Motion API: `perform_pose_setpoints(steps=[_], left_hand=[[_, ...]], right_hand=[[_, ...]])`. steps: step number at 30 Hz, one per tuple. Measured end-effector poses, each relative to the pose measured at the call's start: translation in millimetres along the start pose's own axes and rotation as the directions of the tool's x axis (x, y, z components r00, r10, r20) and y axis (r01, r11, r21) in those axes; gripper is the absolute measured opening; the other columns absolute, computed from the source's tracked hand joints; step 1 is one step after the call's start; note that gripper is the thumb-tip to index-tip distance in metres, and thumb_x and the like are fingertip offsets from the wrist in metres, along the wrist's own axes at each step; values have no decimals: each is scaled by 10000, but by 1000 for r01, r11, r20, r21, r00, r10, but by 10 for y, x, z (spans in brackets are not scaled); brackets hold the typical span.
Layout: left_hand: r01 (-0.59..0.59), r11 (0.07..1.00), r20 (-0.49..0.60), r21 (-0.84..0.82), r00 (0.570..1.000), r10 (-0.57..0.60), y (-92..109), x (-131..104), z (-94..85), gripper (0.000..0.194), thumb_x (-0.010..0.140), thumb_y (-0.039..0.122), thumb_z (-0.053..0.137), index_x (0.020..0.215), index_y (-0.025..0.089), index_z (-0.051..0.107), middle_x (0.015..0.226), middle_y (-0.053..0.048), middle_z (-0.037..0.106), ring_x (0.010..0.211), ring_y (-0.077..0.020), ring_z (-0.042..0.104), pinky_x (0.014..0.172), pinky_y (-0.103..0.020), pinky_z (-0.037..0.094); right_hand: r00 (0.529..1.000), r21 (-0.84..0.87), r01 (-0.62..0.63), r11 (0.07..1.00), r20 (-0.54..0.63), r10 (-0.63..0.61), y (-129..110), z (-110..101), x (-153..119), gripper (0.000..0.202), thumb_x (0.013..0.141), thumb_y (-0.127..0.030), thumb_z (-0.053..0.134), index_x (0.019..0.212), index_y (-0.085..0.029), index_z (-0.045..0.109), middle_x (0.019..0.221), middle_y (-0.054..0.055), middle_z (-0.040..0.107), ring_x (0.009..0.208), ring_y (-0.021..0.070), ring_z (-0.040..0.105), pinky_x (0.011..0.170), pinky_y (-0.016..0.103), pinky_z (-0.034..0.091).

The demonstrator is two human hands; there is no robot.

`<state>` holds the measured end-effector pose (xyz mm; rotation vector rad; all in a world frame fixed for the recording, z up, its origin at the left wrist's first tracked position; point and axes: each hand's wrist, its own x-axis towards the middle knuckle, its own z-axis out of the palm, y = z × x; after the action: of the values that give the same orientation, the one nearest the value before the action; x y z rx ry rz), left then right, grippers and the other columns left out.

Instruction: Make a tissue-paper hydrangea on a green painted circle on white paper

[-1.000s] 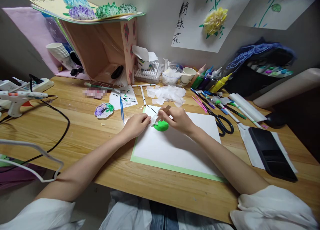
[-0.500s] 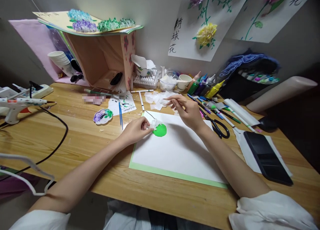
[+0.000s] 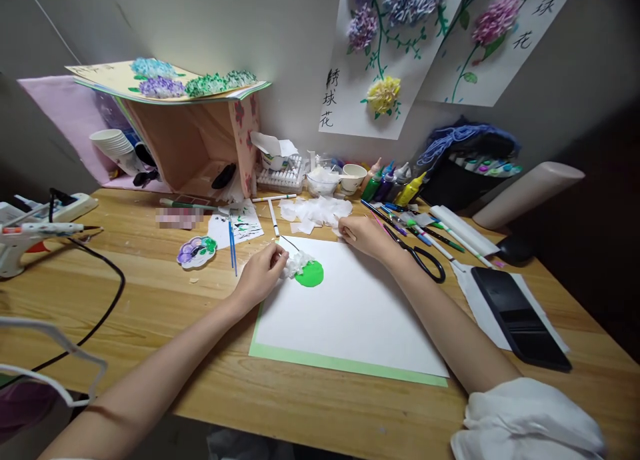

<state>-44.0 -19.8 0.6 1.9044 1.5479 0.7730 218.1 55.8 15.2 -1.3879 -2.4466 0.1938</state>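
A white sheet [image 3: 350, 320] with a green lower border lies before me. Near its upper left is a bright green round patch [image 3: 310, 274], and crumpled white paper petals [image 3: 299, 263] cover its upper left side. My left hand [image 3: 263, 271] is at the petals' left edge, thumb and fingers pressed together; whatever they hold is hidden. Beyond the sheet's top edge, my right hand [image 3: 367, 237] is curled closed beside a heap of torn white tissue pieces [image 3: 315, 211]. Its grip faces away, so I cannot make out what is in it.
Black scissors [image 3: 430, 263] and several pens lie right of the sheet, near a black phone-like object [image 3: 520, 319]. On the left are a paint palette [image 3: 197, 252], two blue brushes [image 3: 233, 248] and a glue gun [image 3: 35, 237] with its cord. Paint bottles [image 3: 393, 185] stand behind.
My right hand has lowered from above the sheet to the tissue heap; the thin stick seen in its fingers is out of sight. My left fingers have drawn slightly leftward, uncovering more petals. The view has tilted up.
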Motion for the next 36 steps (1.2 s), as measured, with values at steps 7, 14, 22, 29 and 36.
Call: perform_pose_setpoints(steps=[7, 14, 22, 29, 36], left_hand=[[-32, 999, -68, -20, 997, 31, 23, -12, -17, 205, 883, 343, 411, 780, 195, 509, 679, 25, 540, 617, -122, 484, 576, -242, 321], [-143, 989, -87, -45, 987, 138, 109, -52, -47, 191, 894, 332, 428, 834, 189, 540, 740, 8, 538, 650, -121, 469, 605, -243, 346], [-303, 948, -2, -100, 953, 304, 231, -134, -33, 287, 865, 377, 515, 1106, 226, 550, 947, -39, 518, 862, -155, 487, 755, -269, 396], [-219, 949, -79, -226, 975, 207, 254, -129, -42, 222, 881, 367, 478, 831, 187, 598, 826, -25, 568, 753, -134, 498, 657, -237, 383], [-98, 954, -165, -283, 985, 52, 139, -35, -131, 250, 825, 402, 544, 810, 177, 651, 789, -14, 633, 699, -130, 506, 649, -238, 386]], right_hand=[[994, 100, 63, 993, -100, -53, -72, -107, 1, 59, 743, -122, 512, 719, -170, 537, 646, 12, 566, 585, 128, 491, 559, 225, 318], [998, 627, 64, 776, -46, -45, -297, -483, -44, 55, 728, -178, 569, 783, -169, 565, 791, 30, 641, 761, 164, 602, 664, 251, 435], [965, 837, 43, 545, 107, -241, -638, -417, -67, 115, 732, -240, 646, 766, -162, 569, 803, 45, 649, 769, 159, 616, 696, 273, 482], [990, 780, 111, 616, -144, 4, -650, -72, -203, 136, 815, -302, 586, 848, -179, 539, 872, 57, 647, 824, 170, 628, 755, 318, 497], [1000, 420, 17, 907, 8, -23, -123, 134, -684, 209, 932, -306, 376, 1088, -244, 501, 1285, 95, 557, 1201, 232, 514, 978, 461, 414]])
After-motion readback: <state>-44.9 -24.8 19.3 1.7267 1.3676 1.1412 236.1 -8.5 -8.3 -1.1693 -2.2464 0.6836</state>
